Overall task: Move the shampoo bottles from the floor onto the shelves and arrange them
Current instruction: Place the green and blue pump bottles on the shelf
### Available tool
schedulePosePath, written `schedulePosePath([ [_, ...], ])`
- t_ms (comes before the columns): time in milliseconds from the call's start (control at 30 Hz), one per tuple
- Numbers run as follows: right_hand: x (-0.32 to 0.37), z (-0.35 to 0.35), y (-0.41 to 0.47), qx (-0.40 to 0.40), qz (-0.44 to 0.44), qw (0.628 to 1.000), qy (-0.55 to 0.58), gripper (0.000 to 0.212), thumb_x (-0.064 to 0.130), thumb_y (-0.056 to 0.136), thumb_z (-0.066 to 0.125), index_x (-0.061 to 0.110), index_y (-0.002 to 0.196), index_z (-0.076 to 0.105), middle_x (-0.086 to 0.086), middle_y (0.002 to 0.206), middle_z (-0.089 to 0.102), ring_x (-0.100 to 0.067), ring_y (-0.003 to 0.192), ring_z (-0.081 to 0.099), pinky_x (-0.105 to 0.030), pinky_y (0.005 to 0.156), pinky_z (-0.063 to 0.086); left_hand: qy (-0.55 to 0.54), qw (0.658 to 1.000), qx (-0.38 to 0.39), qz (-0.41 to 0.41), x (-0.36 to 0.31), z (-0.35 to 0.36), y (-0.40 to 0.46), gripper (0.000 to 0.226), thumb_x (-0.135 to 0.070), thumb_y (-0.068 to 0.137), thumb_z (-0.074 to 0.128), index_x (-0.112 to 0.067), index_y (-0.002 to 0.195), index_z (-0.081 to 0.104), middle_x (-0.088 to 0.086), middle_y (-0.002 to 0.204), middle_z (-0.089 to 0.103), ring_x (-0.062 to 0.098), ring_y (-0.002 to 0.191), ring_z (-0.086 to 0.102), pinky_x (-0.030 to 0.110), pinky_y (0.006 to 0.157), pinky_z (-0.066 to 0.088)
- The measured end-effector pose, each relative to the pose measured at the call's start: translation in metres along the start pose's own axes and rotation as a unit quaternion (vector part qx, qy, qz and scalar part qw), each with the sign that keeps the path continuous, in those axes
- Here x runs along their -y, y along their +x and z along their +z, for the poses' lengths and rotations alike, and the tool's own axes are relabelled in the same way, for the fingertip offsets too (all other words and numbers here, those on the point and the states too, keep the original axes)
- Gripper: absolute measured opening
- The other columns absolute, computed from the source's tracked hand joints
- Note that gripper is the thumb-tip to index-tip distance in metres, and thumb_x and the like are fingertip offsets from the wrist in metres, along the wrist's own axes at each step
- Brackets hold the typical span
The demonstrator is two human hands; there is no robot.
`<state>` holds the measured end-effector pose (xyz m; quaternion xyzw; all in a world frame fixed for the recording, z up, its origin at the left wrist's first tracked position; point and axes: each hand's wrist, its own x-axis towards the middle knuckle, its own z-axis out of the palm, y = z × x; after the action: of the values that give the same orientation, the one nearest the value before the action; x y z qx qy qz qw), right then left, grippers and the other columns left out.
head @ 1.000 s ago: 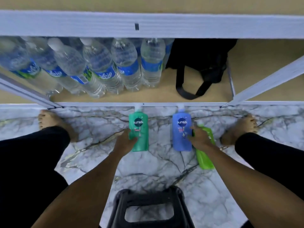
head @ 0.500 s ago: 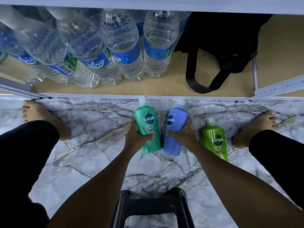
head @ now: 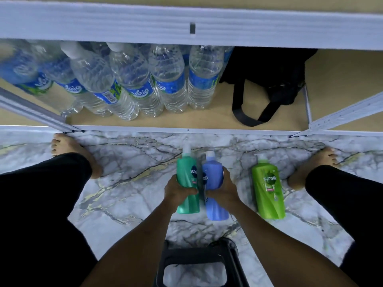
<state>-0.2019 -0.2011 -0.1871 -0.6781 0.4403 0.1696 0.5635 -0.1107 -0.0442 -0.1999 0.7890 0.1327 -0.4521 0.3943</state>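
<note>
My left hand [head: 177, 190] grips a teal-green shampoo bottle [head: 187, 175] around its middle. My right hand [head: 223, 189] grips a blue shampoo bottle [head: 212, 176]. The two bottles are pressed side by side above the marble floor [head: 128, 179], caps pointing toward the shelf. A lime-green shampoo bottle [head: 268, 188] lies flat on the floor to the right of my right hand, untouched. The bottom shelf board [head: 207, 120] lies just beyond the bottles.
Several large water bottles [head: 132, 83] fill the left and middle of the bottom shelf. A black bag [head: 267, 79] with a hanging strap sits to their right. A white shelf beam [head: 186, 23] crosses overhead. A black stool [head: 199, 264] stands beneath my arms; my bare feet flank the floor patch.
Both hands have brought the teal and blue bottles together and lifted them off the floor. The lime-green bottle, earlier half hidden behind my right hand, now lies in plain sight.
</note>
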Motion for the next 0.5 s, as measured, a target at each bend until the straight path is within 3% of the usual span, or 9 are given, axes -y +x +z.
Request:
schedulePosePath([
  [67, -0.004, 0.000, -0.014, 0.003, -0.009, 1.000, 0.006, 0.103, 0.000, 0.071, 0.079, 0.023, 0.151, 0.018, -0.011, 0.144, 0.043, -0.036, 0.122, 0.050, -0.035, 0.079, 0.044, 0.023, 1.000, -0.016, 0.010, 0.010, -0.005, -0.017, 0.081, -0.035, 0.033, 0.083, -0.023, 0.110, 0.059, 0.000, 0.099, 0.068, 0.023, 0.090, 0.065, 0.041, 0.079, 0.057],
  [233, -0.004, 0.001, -0.048, -0.027, -0.028, 0.999, 0.001, 0.106, 0.008, 0.072, 0.082, 0.022, 0.152, 0.014, -0.012, 0.144, 0.043, -0.036, 0.121, 0.050, -0.049, 0.092, 0.048, 0.054, 0.996, -0.029, 0.069, 0.021, -0.017, -0.053, 0.081, -0.035, 0.041, 0.083, -0.029, 0.118, 0.057, -0.002, 0.101, 0.067, 0.022, 0.092, 0.065, 0.036, 0.079, 0.056],
  [367, 0.006, -0.003, -0.072, -0.050, -0.066, 0.997, 0.010, 0.102, 0.006, 0.072, 0.081, 0.024, 0.151, 0.018, -0.007, 0.133, 0.050, -0.032, 0.113, 0.055, -0.043, 0.086, 0.050, 0.042, 0.990, -0.037, 0.127, 0.008, -0.024, -0.076, 0.077, -0.037, 0.041, 0.083, -0.032, 0.114, 0.061, -0.005, 0.099, 0.071, 0.015, 0.087, 0.067, 0.035, 0.077, 0.057],
  [500, 0.030, -0.012, -0.092, -0.086, -0.116, 0.989, 0.017, 0.099, 0.003, 0.069, 0.080, 0.025, 0.148, 0.024, -0.004, 0.120, 0.055, -0.026, 0.099, 0.056, -0.039, 0.081, 0.051, -0.005, 0.981, -0.043, 0.188, -0.014, -0.031, -0.103, 0.061, -0.023, 0.048, 0.092, -0.025, 0.102, 0.065, -0.001, 0.094, 0.074, 0.013, 0.079, 0.069, 0.036, 0.073, 0.059],
])
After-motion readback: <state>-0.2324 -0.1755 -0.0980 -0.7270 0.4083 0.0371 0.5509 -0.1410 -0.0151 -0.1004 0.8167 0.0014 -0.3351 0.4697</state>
